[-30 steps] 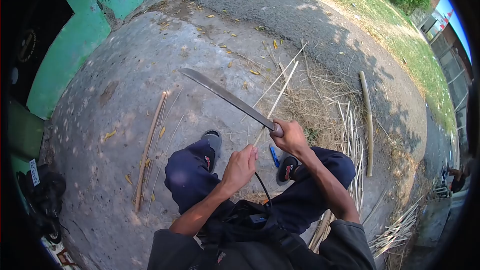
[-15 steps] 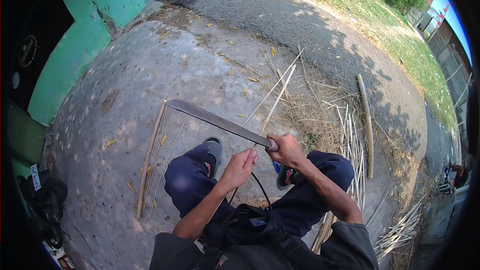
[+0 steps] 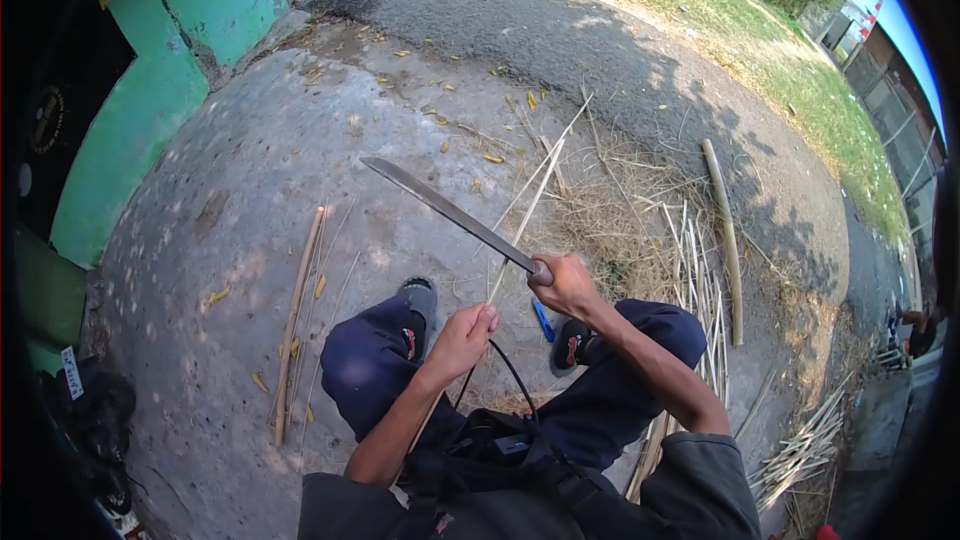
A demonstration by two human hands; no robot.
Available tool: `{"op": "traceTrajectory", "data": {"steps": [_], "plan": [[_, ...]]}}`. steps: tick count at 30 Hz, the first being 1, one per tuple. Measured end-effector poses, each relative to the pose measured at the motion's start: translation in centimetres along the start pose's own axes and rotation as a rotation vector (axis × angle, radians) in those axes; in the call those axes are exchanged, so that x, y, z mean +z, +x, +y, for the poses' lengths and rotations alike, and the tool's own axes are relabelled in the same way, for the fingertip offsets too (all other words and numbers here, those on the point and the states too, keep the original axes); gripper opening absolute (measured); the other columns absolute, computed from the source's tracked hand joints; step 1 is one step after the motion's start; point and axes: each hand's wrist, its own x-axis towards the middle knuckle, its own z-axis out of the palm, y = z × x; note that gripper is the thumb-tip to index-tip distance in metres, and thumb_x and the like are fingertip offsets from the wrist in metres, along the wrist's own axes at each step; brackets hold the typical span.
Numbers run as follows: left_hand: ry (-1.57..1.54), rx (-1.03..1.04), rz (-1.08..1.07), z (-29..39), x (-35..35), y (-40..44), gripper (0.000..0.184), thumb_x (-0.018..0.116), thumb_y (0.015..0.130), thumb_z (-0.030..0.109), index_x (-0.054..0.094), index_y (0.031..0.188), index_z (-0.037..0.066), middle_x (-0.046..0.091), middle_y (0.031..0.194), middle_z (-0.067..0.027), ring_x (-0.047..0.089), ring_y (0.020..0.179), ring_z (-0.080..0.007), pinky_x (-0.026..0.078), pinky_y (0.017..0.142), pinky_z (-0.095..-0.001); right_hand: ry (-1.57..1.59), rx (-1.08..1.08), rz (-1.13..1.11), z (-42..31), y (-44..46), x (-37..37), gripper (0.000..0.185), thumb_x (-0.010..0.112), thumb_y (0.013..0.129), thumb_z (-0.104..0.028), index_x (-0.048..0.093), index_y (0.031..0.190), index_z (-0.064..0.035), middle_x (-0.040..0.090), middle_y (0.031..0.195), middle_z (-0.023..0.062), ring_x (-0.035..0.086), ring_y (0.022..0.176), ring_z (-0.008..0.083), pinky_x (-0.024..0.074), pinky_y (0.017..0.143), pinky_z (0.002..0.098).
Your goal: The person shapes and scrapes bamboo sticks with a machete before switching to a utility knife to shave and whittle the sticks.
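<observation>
My right hand (image 3: 566,286) is wrapped around the handle of a machete (image 3: 440,202), whose long dark blade points up and to the left. Closed in a pinch, my left hand (image 3: 460,342) grips a thin bamboo strip (image 3: 538,196). The strip stretches away from me over the ground, crosses the blade near the handle, and its near part runs back along my left forearm. Whether the blade touches the strip, I cannot tell. A second thin strip crosses it near the far end.
Left of my feet lies a bamboo stick (image 3: 299,325) with thin strips. Fibrous shavings (image 3: 610,205), a thicker pole (image 3: 724,240) and long split strips (image 3: 700,290) are at the right. A blue object (image 3: 543,321) sits by my right shoe. Another bundle (image 3: 805,460) lies lower right.
The machete's tip has swung away from me and slightly right, so the blade is steeper. My right hand has risen slightly, while my left hand has moved a little left and nearer to me.
</observation>
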Motion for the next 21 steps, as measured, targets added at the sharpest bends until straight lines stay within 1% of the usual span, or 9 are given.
{"op": "traceTrajectory", "data": {"steps": [4,7,11,12,14,17,18,19,21], "plan": [[-0.008,-0.001,0.011,0.9,0.4,0.1,0.033,0.043,0.117,0.027,0.050,0.090,0.010,0.037,0.066,0.0085,0.034,0.051,-0.0022,0.029,0.047,-0.0238,-0.033,-0.164,-0.009,0.2,-2.0,1.0,0.019,0.063,0.085,-0.022,0.070,0.092,-0.0056,0.065,0.073,0.0251,0.066,0.074,0.0507,0.0537,0.071,0.0564],[-0.017,-0.080,0.020,1.4,0.4,-0.6,0.033,0.043,0.117,0.027,0.050,0.090,0.010,0.038,0.068,0.0084,0.034,0.051,-0.0024,0.029,0.046,-0.0235,-0.015,-0.013,-0.009,1.6,0.1,0.4,0.018,0.063,0.085,-0.021,0.069,0.091,-0.0055,0.064,0.071,0.0257,0.065,0.072,0.0510,0.0527,0.069,0.0570],[0.012,-0.017,0.009,0.6,0.3,-0.2,0.033,0.043,0.117,0.027,0.050,0.090,0.010,0.039,0.069,0.0083,0.034,0.051,-0.0024,0.028,0.046,-0.0236,-0.030,-0.019,-0.035,-1.1,-1.3,-0.8,0.014,0.062,0.084,-0.020,0.067,0.087,-0.0066,0.064,0.072,0.0257,0.064,0.072,0.0516,0.0520,0.068,0.0572],[0.005,-0.018,0.010,0.7,0.4,-0.1,0.033,0.043,0.117,0.028,0.049,0.090,0.011,0.039,0.070,0.0083,0.034,0.051,-0.0023,0.028,0.046,-0.0236,-0.070,-0.141,0.010,-0.9,-1.9,0.1,0.014,0.060,0.084,-0.019,0.068,0.087,-0.0068,0.064,0.072,0.0258,0.064,0.071,0.0510,0.0520,0.067,0.0572],[-0.031,-0.070,-0.003,1.0,0.1,-0.5,0.035,0.043,0.116,0.028,0.051,0.088,0.009,0.041,0.068,0.0066,0.037,0.054,-0.0040,0.031,0.049,-0.0257,-0.097,-0.147,0.017,0.3,-0.8,0.2,0.015,0.060,0.083,-0.018,0.068,0.087,-0.0066,0.064,0.073,0.0262,0.065,0.072,0.0511,0.0523,0.068,0.0573],[-0.112,-0.173,-0.042,2.4,0.1,-2.1,0.037,0.043,0.116,0.028,0.052,0.086,0.008,0.040,0.065,0.0056,0.039,0.055,-0.0053,0.034,0.051,-0.0271,-0.042,0.075,0.143,3.1,2.2,-1.3,0.017,0.060,0.082,-0.017,0.070,0.086,-0.0029,0.067,0.077,0.0283,0.066,0.075,0.0518,0.0532,0.070,0.0554],[-0.163,-0.195,-0.047,2.9,0.0,-2.1,0.037,0.043,0.116,0.028,0.051,0.087,0.008,0.038,0.064,0.0064,0.037,0.054,-0.0047,0.033,0.050,-0.0263,-0.046,0.131,0.201,3.9,3.1,-2.5,0.020,0.063,0.083,-0.018,0.071,0.086,0.0005,0.067,0.075,0.0276,0.069,0.070,0.0458,0.0532,0.068,0.0521],[-0.159,-0.186,-0.048,2.7,-0.1,-2.0,0.037,0.043,0.116,0.028,0.051,0.087,0.008,0.038,0.064,0.0064,0.037,0.054,-0.0047,0.033,0.050,-0.0263,-0.049,0.127,0.210,4.6,3.0,-3.2,0.020,0.063,0.083,-0.018,0.071,0.086,0.0005,0.067,0.075,0.0276,0.069,0.070,0.0458,0.0532,0.068,0.0521],[-0.179,-0.187,-0.124,2.3,-0.2,-1.7,0.031,0.040,0.118,0.028,0.050,0.095,0.009,0.034,0.067,0.0081,0.028,0.050,-0.0016,0.024,0.045,-0.0229,0.044,0.199,0.289,4.9,3.5,-4.7,0.027,0.067,0.086,-0.023,0.070,0.086,0.0039,0.067,0.070,0.0237,0.069,0.066,0.0353,0.0529,0.066,0.0476]]}}
